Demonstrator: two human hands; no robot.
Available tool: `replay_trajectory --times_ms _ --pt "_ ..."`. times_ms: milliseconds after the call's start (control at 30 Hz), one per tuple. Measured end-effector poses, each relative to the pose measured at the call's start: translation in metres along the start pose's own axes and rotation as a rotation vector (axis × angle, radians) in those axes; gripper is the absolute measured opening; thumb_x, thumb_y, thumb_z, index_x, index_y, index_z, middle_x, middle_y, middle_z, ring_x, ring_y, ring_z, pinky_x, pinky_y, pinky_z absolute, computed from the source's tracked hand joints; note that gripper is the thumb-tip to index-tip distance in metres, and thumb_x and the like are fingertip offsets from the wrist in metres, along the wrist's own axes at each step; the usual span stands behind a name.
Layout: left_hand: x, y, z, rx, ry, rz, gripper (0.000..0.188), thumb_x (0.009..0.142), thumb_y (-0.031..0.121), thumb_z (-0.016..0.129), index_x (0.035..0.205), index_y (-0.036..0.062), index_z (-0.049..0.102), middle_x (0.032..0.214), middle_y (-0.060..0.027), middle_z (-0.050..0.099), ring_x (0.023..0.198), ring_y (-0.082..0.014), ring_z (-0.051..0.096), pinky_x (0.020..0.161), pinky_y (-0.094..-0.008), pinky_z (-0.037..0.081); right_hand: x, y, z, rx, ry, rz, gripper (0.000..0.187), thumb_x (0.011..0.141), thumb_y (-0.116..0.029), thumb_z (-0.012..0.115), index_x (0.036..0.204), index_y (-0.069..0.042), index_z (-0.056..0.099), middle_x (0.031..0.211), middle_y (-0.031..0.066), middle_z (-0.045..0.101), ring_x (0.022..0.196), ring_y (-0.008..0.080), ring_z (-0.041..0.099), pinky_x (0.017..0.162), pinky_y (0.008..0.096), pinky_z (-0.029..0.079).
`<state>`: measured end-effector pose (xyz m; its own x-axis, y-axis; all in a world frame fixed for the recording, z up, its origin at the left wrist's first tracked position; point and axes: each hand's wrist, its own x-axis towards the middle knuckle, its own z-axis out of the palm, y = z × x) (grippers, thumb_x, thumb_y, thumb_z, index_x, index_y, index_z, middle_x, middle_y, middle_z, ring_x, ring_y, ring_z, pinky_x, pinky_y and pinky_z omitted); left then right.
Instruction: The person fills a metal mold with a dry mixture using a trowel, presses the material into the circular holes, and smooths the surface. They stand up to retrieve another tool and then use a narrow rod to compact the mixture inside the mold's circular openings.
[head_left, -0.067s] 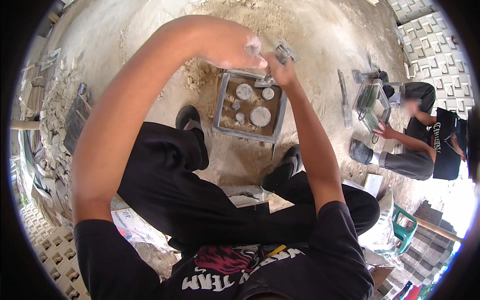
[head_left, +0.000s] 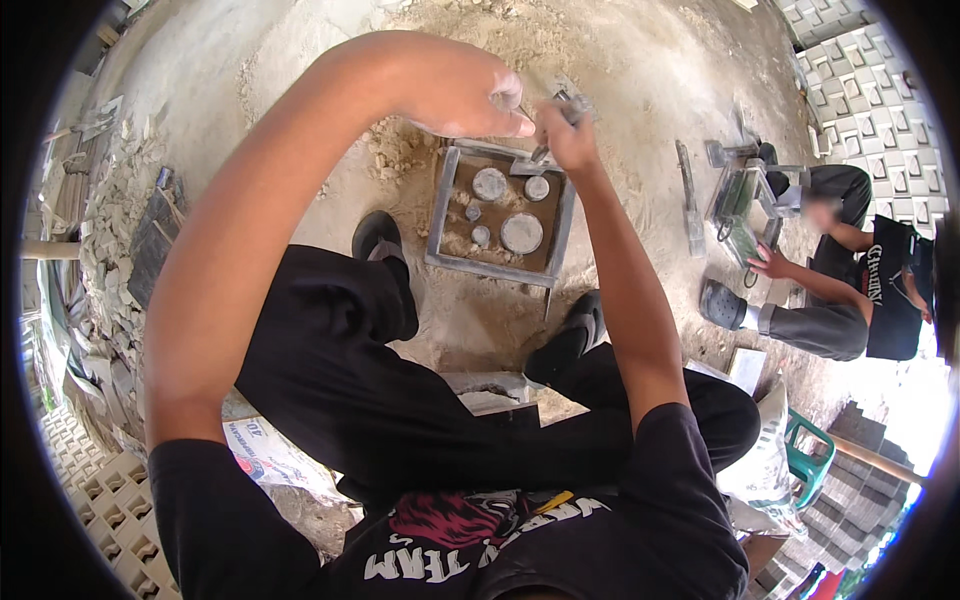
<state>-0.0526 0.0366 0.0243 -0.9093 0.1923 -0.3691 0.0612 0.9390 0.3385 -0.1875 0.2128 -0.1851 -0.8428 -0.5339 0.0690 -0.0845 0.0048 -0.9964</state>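
My left hand [head_left: 480,100] is closed in a pinch beyond the far edge of a square grey frame [head_left: 437,215]. What its fingers hold, if anything, is too small to make out. Close beside it on the right, my right hand [head_left: 567,138] is wrapped round a grey metal tool [head_left: 572,104]; blur hides its exact kind. Below both hands the frame lies on the ground, filled with brown sandy material. Several round grey discs of different sizes sit in it, among them a large disc [head_left: 521,233] and a smaller disc [head_left: 489,184].
A co-worker [head_left: 850,270] sits at the right, with a hand at another frame [head_left: 745,215]. A long grey bar [head_left: 689,195] lies between us. Broken rubble [head_left: 105,290] is heaped at the left. A green plastic chair [head_left: 808,458] and a white sack [head_left: 760,470] stand at the lower right.
My right hand and the tool have shifted slightly to the right. My left hand stays almost where it was.
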Motion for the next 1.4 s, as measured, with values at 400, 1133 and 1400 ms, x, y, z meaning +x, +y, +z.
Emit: replay_trajectory --times_ms 400,1133,1400 --pt "0.002 0.011 -0.004 0.044 -0.033 -0.003 0.068 0.092 0.057 0.051 0.135 0.0044 0.051 0.124 -0.0179 0.063 0.106 -0.0307 0.065 0.089 -0.0396 0.051 -0.014 -0.005 0.002 0.038 0.083 -0.114 0.020 0.090 -0.013 0.061 0.071 -0.008 0.060 0.060 -0.0053 0.051 0.052 0.0051 0.044 0.045 0.0258 0.033" --pt "-0.004 0.008 -0.006 0.020 -0.037 -0.027 0.063 0.093 0.055 0.052 0.134 0.0066 0.054 0.122 -0.0144 0.065 0.075 -0.0238 0.069 0.077 -0.0366 0.054 0.001 -0.011 0.045 -0.309 0.340 -0.125 0.041 0.091 -0.027 0.059 0.069 0.008 0.058 0.057 0.0193 0.055 0.054 0.0184 0.050 0.054 0.0410 0.041" --pt "-0.010 0.010 -0.007 0.028 -0.046 -0.048 0.063 0.093 0.054 0.051 0.134 0.0060 0.053 0.125 -0.0148 0.064 0.104 -0.0279 0.066 0.086 -0.0382 0.053 -0.030 -0.032 0.052 -0.308 0.411 -0.098 0.040 0.092 -0.024 0.057 0.066 0.006 0.056 0.054 0.0151 0.053 0.053 0.0157 0.046 0.052 0.0397 0.038"
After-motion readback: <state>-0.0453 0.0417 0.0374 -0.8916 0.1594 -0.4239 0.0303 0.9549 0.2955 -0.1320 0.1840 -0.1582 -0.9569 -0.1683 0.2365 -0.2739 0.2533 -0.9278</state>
